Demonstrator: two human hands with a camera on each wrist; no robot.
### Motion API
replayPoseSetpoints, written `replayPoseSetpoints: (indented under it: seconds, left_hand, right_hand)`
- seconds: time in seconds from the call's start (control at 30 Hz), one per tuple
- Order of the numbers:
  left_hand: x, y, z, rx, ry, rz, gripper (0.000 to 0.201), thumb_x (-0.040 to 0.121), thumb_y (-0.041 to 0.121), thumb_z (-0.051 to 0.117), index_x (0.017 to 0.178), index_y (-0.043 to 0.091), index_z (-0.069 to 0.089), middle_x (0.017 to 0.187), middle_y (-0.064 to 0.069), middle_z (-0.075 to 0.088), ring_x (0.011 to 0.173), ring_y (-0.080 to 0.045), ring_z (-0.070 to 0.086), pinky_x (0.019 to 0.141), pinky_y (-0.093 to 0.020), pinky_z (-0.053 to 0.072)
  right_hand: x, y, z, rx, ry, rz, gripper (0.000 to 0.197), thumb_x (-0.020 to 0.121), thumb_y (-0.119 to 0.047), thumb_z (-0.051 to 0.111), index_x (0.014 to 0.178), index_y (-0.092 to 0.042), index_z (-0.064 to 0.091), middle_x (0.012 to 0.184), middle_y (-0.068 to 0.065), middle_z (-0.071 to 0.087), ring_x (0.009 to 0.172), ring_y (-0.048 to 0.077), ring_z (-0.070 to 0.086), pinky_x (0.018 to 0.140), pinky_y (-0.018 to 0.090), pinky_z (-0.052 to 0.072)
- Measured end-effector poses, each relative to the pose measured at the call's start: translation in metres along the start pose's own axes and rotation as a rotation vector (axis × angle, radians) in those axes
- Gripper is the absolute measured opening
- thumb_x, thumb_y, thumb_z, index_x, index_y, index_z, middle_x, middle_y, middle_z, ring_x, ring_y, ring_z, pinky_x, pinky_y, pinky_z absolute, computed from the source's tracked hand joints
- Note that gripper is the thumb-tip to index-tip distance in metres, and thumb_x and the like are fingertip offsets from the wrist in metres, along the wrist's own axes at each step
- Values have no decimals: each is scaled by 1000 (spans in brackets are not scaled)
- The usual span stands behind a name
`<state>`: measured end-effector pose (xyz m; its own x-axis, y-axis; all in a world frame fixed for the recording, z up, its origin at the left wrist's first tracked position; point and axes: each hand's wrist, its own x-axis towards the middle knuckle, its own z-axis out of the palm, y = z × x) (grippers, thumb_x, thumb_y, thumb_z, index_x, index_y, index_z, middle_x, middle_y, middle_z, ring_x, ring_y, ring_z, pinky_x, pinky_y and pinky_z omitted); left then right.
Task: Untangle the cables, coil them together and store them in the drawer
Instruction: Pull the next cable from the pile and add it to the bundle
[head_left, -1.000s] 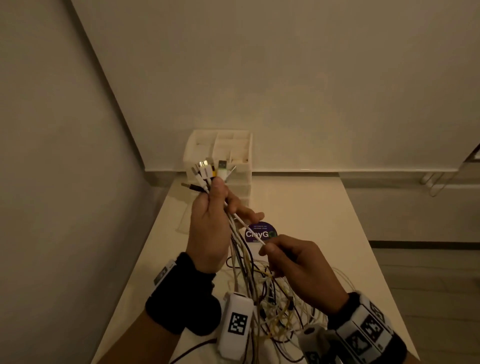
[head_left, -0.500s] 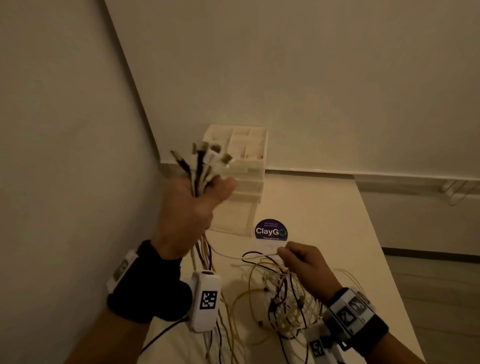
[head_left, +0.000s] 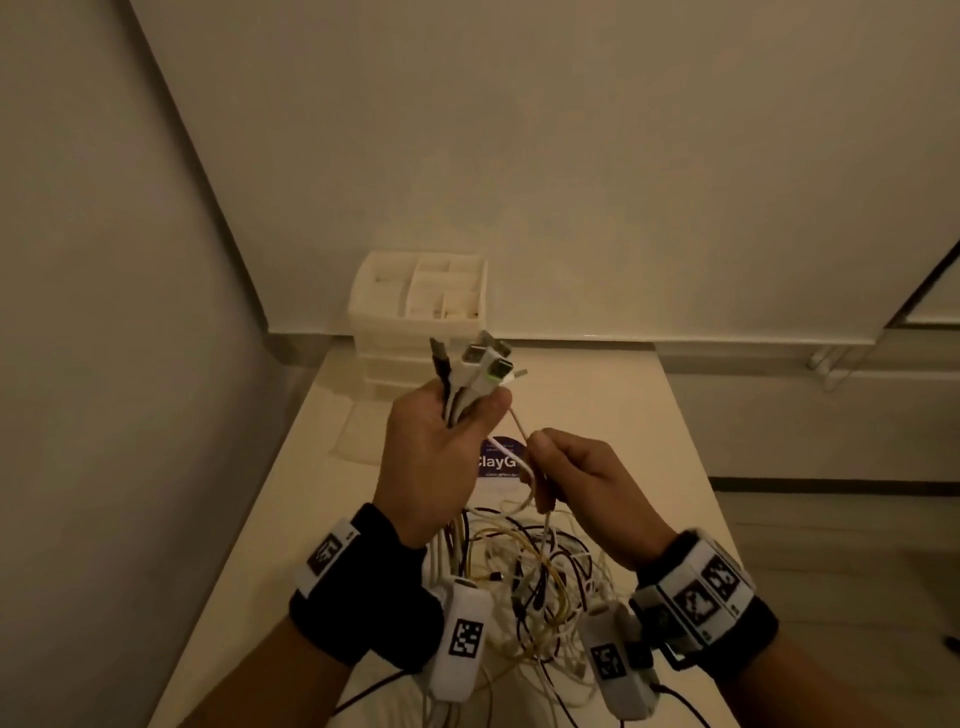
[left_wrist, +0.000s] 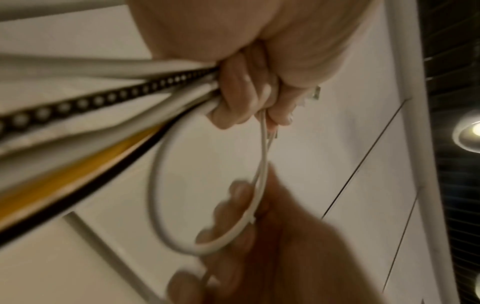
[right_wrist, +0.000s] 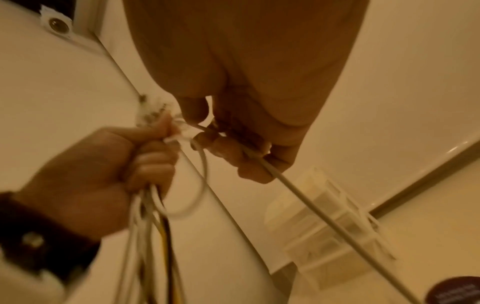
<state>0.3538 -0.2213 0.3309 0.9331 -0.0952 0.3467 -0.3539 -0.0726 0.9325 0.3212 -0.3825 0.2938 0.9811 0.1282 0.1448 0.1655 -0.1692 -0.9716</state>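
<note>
Head view: left hand (head_left: 431, 457) fists plug ends (head_left: 475, 364) together; right hand (head_left: 582, 478) pinches white cable (head_left: 522, 434), likely freeing it from tangle (head_left: 530, 582).

Sticker (head_left: 497, 461) partly hidden; wrist views blurred

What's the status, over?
Left hand grips bundled cable ends. Right hand pinches white cable. Tangle on table; drawer unit behind.

white, yellow, black cables (head_left: 524, 566), purple sticker (head_left: 496, 460), white organizer (head_left: 415, 312)
</note>
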Motion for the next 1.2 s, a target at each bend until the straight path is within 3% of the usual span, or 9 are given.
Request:
replayPoseSetpoints:
  seconds: [0.23,0.33,0.4,0.5,0.67,0.8,0.93,1.03,1.2]
  left_hand:
    - [33,42,-49,-386,282,100,24,89,18,60,72,3,53,42,4,30,32,-9,21,40,-16,24]
    - [31,27,-66,-180,348,119,40,87,33,67,86,-5,59,46,-1,41,35,-20,37,46,-28,38]
    - [24,13,-70,-7,402,91,50,81,48,73,96,1,66,65,-18,60,59,-41,59,59,-47,53]
    - [11,7,-70,140,527,82,44,75,52,74,100,15,70,85,2,72,79,-13,68,77,-39,56]
    - [1,14,-78,202,647,145,31,79,39,74,91,12,68,74,12,64,65,10,55,69,-16,46]
    - [-14,32,-39,108,233,79,16,76,15,80,70,21,66,53,18,63,49,8,54,53,-9,41]
    - [-16,13,13,147,-229,-62,14,78,14,79,84,25,73,72,19,72,70,6,66,64,-17,52]
    - [-16,-1,24,217,-239,-33,4,82,25,73,85,22,74,74,10,72,70,-5,67,63,-33,55]
    - [-4,11,7,-119,-40,-88,26,89,17,64,64,24,62,44,13,42,35,-4,33,42,-24,28]
  right_hand:
    - [-19,70,-6,-127,-10,114,47,93,-55,43,68,-17,58,62,-2,51,60,14,49,64,33,42]
    - [-19,79,-5,-195,-26,131,39,96,-45,46,65,-23,56,61,-7,52,60,11,51,64,30,44]
    - [-17,76,-5,-170,9,138,38,100,-29,49,64,-17,54,59,-8,50,58,10,49,61,25,44]
    - [-14,74,-10,-77,135,166,40,97,-21,54,60,-7,49,58,3,43,56,17,41,58,30,39]
    - [-8,67,-32,279,482,257,36,91,-2,54,57,-5,43,54,3,24,50,15,22,54,35,25]
    - [-6,37,-33,168,303,125,46,91,-1,56,49,-12,41,54,7,27,49,16,27,52,33,26]
    - [-5,-1,-24,236,85,-43,41,85,-30,66,56,-5,51,53,6,38,52,18,32,52,29,27]
    - [-3,-16,-32,303,77,-106,55,81,-46,67,63,3,50,58,11,39,55,31,28,55,41,22]
    - [-15,9,-31,67,62,-48,44,96,-32,46,72,1,62,58,7,48,53,12,42,54,17,35]
